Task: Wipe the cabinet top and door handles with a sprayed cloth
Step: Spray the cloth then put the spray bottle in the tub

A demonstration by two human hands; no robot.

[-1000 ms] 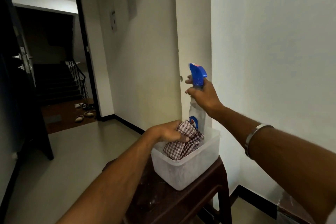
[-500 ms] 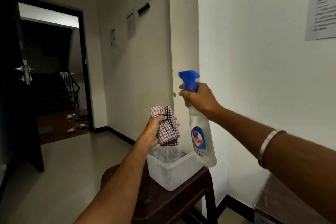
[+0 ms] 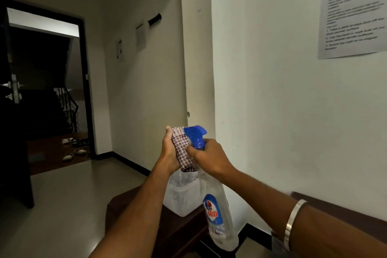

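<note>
cloth: my left hand (image 3: 169, 153) holds the folded checked cloth (image 3: 181, 151) upright, its flat face turned to the nozzle so the spray should land on fabric and not on the wall.
left fingers: wrapped round the cloth's far edge, pinching it against the palm.
bottle: my right hand (image 3: 206, 156) grips the spray bottle (image 3: 217, 211) at the neck, under the blue trigger head (image 3: 194, 134), which sits just beside the cloth, nearly touching.
right fingers: curled tight round the neck; whether one is on the trigger i cannot tell.
tub: the clear plastic tub (image 3: 181, 197) stands below on the dark tabletop (image 3: 180, 232), placed to catch drips, i judge.
cabinet: only a dark edge (image 3: 339, 209) shows at lower right, perhaps its top; not yet wiped, i judge.
</note>
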